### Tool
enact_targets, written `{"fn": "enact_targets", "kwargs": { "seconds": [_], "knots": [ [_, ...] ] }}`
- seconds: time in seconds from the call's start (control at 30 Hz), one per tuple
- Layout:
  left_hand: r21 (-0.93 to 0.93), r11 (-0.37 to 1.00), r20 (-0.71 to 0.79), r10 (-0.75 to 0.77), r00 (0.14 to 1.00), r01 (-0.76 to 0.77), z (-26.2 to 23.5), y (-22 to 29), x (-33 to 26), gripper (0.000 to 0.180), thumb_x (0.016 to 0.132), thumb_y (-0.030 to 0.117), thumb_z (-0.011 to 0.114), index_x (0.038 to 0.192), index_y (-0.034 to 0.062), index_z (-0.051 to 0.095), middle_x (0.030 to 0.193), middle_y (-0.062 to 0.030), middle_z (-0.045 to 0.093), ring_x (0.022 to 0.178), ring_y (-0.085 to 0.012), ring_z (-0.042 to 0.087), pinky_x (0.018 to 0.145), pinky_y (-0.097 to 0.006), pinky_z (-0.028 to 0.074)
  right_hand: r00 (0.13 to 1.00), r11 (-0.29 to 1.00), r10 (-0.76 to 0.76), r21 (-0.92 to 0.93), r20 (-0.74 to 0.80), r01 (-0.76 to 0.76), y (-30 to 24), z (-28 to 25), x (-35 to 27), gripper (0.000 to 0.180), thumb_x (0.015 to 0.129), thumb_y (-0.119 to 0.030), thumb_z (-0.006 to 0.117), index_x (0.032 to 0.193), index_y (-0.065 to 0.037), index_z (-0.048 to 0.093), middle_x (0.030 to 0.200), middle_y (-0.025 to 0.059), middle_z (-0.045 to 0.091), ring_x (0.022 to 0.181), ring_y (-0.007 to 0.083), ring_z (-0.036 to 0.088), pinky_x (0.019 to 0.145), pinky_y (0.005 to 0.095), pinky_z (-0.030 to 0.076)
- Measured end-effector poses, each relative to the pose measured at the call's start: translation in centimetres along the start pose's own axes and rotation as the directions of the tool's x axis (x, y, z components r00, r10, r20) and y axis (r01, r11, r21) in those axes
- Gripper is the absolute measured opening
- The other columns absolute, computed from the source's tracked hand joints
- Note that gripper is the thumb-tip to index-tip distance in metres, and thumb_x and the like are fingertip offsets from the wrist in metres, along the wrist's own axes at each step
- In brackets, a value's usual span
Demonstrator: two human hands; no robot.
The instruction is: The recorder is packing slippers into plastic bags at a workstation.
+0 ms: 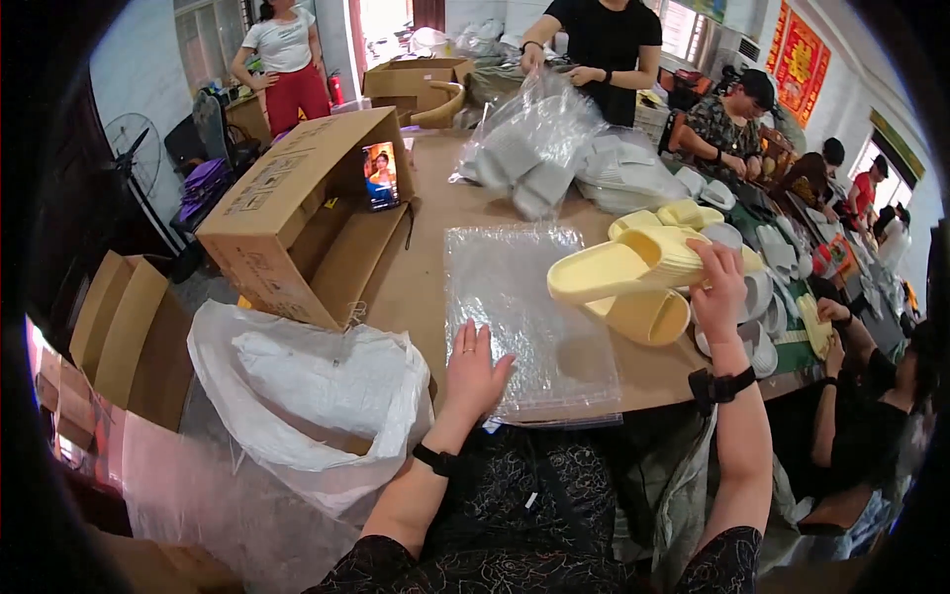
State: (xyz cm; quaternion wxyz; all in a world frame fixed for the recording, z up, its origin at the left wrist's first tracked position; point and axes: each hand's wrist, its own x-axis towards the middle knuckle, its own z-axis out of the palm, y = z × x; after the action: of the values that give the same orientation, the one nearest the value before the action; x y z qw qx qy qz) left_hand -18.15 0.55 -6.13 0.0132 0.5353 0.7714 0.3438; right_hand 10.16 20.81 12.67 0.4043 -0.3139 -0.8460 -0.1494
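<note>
A pale yellow, thick-soled foam slipper (633, 261) is gripped at its heel end by the right hand (719, 287), fingers curled over its ribbed edge; it is held above the brown table (426, 277), toe pointing left, its surface smooth and matte; a second pale yellow slipper (643, 315) is seen just beneath it, touching; the left hand (475, 371) is laid flat, fingers spread, on the near corner of a stack of clear plastic bags (524, 307); more yellow slippers (683, 214) are piled behind.
</note>
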Motion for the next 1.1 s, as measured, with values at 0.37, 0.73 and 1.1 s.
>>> {"fn": "enact_targets", "kwargs": {
  "seconds": [0.37,0.73,1.1],
  "knots": [
    [0.039,0.999,0.003,0.019,1.0,-0.019,0.4,-0.3,0.3,0.071,0.089,0.043,0.06,0.137,-0.0066,0.043,0.145,-0.0324,0.037,0.137,-0.0445,0.032,0.112,-0.049,0.029,0.993,0.975,0.103,0.203,-0.06,-0.089,3.7,3.7,-1.4,0.053,0.069,0.012,0.059,0.116,-0.013,0.065,0.118,0.0122,0.061,0.117,0.0318,0.056,0.096,0.039,0.047],
    [0.03,0.999,0.004,0.033,0.999,-0.033,-0.2,-0.8,0.0,0.067,0.091,0.042,0.058,0.136,-0.0065,0.045,0.144,-0.0313,0.038,0.137,-0.0448,0.031,0.113,-0.047,0.027,0.884,0.963,0.192,0.09,0.427,-0.253,4.8,9.1,-10.4,0.057,0.077,0.01,0.051,0.132,-0.004,0.052,0.14,0.0205,0.048,0.129,0.0394,0.044,0.107,0.0452,0.038],
    [0.061,0.997,0.051,0.039,0.998,-0.042,-1.0,-0.9,0.3,0.056,0.09,0.026,0.058,0.13,-0.0109,0.047,0.139,-0.0336,0.043,0.135,-0.0447,0.035,0.114,-0.048,0.025,0.943,0.953,0.031,0.273,0.331,-0.127,-0.6,4.8,-9.8,0.038,0.081,-0.017,0.065,0.118,-0.01,0.064,0.138,0.0227,0.049,0.124,0.0405,0.048,0.105,0.0447,0.04]
  ]
}}
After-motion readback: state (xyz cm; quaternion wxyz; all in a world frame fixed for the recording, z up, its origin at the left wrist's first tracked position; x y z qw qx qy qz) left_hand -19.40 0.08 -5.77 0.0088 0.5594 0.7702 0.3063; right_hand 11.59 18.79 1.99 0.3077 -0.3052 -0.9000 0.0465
